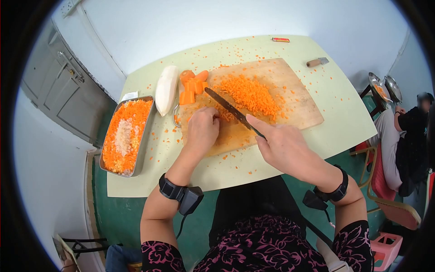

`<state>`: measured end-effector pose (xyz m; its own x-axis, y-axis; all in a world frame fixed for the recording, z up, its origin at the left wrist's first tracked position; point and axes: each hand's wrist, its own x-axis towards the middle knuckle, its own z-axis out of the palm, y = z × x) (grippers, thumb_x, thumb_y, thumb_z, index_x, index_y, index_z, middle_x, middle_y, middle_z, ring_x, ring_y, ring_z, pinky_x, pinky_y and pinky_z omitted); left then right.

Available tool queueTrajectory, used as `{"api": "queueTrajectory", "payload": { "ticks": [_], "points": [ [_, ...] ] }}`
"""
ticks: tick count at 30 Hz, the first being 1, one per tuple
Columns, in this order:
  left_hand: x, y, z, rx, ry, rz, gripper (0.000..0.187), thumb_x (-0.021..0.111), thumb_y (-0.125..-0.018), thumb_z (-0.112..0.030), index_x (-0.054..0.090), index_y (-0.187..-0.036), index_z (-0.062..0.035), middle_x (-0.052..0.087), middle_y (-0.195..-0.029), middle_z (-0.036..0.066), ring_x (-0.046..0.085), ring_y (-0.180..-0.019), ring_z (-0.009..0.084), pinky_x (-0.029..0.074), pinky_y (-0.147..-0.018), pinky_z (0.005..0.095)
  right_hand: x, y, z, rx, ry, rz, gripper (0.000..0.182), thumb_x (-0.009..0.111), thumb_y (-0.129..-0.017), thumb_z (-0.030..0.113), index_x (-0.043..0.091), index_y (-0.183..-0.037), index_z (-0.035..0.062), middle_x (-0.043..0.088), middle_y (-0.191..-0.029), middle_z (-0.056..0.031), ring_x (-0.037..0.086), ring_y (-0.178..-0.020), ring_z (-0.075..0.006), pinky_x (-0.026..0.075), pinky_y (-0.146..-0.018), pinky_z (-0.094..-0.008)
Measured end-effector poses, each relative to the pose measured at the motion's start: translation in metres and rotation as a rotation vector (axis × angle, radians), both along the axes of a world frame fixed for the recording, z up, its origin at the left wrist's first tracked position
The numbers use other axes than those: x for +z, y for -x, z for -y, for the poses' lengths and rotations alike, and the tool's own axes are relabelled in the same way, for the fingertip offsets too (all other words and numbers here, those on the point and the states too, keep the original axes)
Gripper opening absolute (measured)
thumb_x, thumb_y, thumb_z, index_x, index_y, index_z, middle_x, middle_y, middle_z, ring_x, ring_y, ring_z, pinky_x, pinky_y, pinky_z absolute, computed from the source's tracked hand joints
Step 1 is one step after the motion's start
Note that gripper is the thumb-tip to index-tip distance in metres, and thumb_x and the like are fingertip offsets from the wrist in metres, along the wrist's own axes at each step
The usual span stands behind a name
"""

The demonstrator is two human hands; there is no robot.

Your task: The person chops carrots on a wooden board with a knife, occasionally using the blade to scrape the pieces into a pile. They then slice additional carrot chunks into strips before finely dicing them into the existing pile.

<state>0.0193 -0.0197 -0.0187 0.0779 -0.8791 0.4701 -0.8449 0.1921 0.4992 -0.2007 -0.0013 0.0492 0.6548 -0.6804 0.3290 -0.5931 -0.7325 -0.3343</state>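
Note:
My right hand grips the handle of a long dark knife, forefinger stretched along its spine. The blade lies slanted across a wooden cutting board. My left hand is curled on the board beside the blade, holding down carrot that its fingers mostly hide. A heap of finely diced carrot lies just beyond the blade. Several large carrot chunks sit at the board's far left corner. Each wrist wears a black band.
A white radish lies left of the board. A metal tray of diced carrot and white bits stands at the table's left edge. A small tool and a red lighter lie far back. A person sits at right.

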Motion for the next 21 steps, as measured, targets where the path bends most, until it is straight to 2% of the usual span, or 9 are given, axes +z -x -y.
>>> {"api": "queueTrajectory", "payload": {
  "ticks": [3,6,9,12,21],
  "points": [
    [0.007,0.002,-0.002,0.075,-0.034,0.020,0.015,0.066,-0.072,-0.003,0.065,-0.086,0.0032,0.063,-0.081,0.018,0.060,-0.080,0.0342,0.048,-0.070,0.0411,0.006,0.001,-0.002,-0.009,-0.008,0.012,0.042,0.054,-0.082,0.007,0.052,-0.123,-0.0037,0.058,-0.057,-0.0160,0.058,-0.053,-0.0311,0.045,-0.052,-0.0426],
    [0.007,0.004,-0.001,0.027,0.013,-0.018,0.015,0.067,-0.072,-0.006,0.065,-0.084,0.0032,0.062,-0.081,0.017,0.059,-0.081,0.0334,0.048,-0.069,0.0412,0.003,0.002,-0.001,-0.007,-0.007,-0.005,0.042,0.054,-0.082,0.007,0.051,-0.123,-0.0031,0.057,-0.057,-0.0159,0.059,-0.054,-0.0310,0.046,-0.052,-0.0429],
    [0.008,0.011,-0.005,-0.008,-0.034,0.010,0.014,0.067,-0.076,-0.007,0.066,-0.086,0.0030,0.062,-0.080,0.016,0.062,-0.072,0.0298,0.049,-0.066,0.0383,0.004,0.002,-0.001,-0.018,-0.021,0.018,0.042,0.054,-0.082,0.007,0.052,-0.123,-0.0026,0.058,-0.058,-0.0158,0.059,-0.054,-0.0310,0.046,-0.053,-0.0431],
    [0.002,0.012,-0.004,0.000,0.047,0.145,0.012,0.067,-0.075,-0.006,0.066,-0.084,0.0026,0.062,-0.081,0.017,0.061,-0.077,0.0316,0.049,-0.068,0.0385,0.008,0.002,-0.002,-0.015,-0.035,0.017,0.041,0.054,-0.082,0.007,0.053,-0.122,-0.0020,0.058,-0.058,-0.0157,0.059,-0.054,-0.0314,0.046,-0.053,-0.0434],
    [0.004,0.004,-0.001,-0.001,0.036,0.075,0.011,0.062,-0.073,0.000,0.068,-0.082,0.0016,0.064,-0.081,0.018,0.060,-0.081,0.0337,0.048,-0.073,0.0397,0.007,-0.002,0.002,-0.009,-0.022,0.050,0.043,0.054,-0.082,0.008,0.053,-0.124,-0.0007,0.058,-0.058,-0.0157,0.059,-0.053,-0.0318,0.046,-0.053,-0.0429]
  ]
}}
